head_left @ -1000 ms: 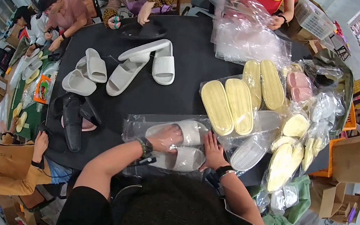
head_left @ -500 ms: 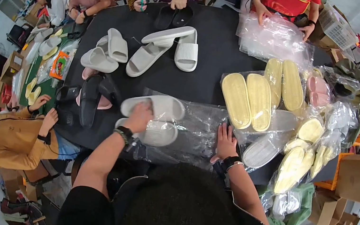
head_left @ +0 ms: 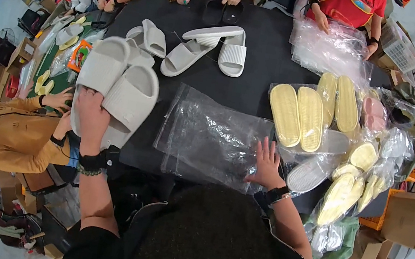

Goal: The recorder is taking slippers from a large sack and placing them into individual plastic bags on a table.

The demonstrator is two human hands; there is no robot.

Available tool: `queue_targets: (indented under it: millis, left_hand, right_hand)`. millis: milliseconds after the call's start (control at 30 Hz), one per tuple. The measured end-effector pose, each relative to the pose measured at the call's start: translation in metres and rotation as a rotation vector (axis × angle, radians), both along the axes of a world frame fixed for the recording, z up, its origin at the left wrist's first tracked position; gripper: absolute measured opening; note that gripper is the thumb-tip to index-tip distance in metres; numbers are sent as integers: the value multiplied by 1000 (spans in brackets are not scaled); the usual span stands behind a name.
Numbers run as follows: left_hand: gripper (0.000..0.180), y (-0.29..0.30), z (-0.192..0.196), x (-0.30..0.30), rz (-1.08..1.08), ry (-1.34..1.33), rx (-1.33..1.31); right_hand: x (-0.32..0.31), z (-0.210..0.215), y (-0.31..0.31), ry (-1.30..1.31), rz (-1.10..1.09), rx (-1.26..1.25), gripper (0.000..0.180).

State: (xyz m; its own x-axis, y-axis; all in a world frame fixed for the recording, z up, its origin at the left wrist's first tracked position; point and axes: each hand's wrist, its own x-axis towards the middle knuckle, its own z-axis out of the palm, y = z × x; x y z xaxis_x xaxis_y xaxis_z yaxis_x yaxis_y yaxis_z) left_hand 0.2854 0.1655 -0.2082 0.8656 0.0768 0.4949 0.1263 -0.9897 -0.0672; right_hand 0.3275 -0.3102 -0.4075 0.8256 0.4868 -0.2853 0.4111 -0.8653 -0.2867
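Here, I see two grey slippers [head_left: 132, 100] poke past the left hand [head_left: 92, 116] gripping them, the right hand [head_left: 268, 167] spread open.

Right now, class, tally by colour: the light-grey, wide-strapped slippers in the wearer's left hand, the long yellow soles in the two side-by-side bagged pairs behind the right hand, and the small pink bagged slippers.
Light-grey wide-strapped slippers in left hand: 2
Long yellow bagged soles: 4
Small pink bagged slippers: 2
Total: 8

Bag [head_left: 200, 136] on table [head_left: 260, 83], right of the left hand [head_left: 92, 114]'s slipper pair [head_left: 134, 99], left of the bagged slippers [head_left: 308, 119].
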Motion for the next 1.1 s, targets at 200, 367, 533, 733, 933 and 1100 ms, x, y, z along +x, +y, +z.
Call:
queue_targets:
  millis: [200, 367, 533, 733, 933, 1100]
  left_hand:
    - [24, -120, -14, 30, -597, 42, -521]
    - [13, -210, -107, 23, -728, 341, -451]
    - [13, -229, -126, 24, -626, 375, -433]
    - [13, -227, -125, 32, -472, 368, -371]
    - [13, -270, -134, 27, -457, 441, -293]
    - [13, -294, -186, 22, -420, 477, -279]
  right_hand:
    - [-13, -32, -7, 55, 155, -201, 148]
    - [-10, -20, -7, 102, 164, -295, 140]
    - [-23, -21, -10, 87, 91, -121, 124]
    - [-37, -54, -20, -54, 117, -43, 125]
    - [-25, -25, -45, 24, 276, -258, 111]
    - [-22, -59, -69, -61, 182, -91, 97]
